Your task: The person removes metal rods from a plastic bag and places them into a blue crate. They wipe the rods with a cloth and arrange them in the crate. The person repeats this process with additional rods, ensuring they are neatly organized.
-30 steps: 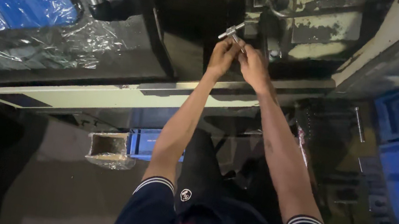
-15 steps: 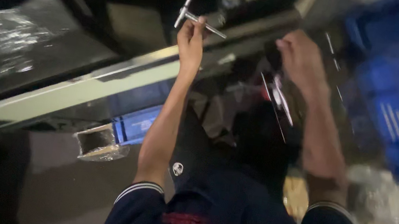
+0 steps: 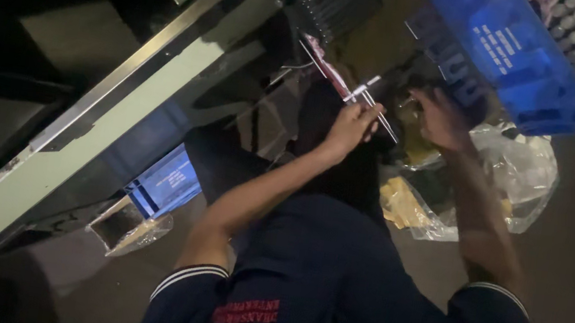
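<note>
Near the centre of the frame the left hand is closed around a thin T-shaped metal tool, its bright bars poking out above the knuckles. Just right of it, the right hand reaches toward a blue plastic crate at upper right; it's dim there, so I cannot tell how its fingers are set. Crinkled clear plastic bags lie below.

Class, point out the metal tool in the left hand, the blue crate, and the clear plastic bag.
metal tool (image 3: 373,104), head view, crossing of its rods.
blue crate (image 3: 519,59), head view, side wall.
clear plastic bag (image 3: 526,172), head view, crumpled right side.
</note>
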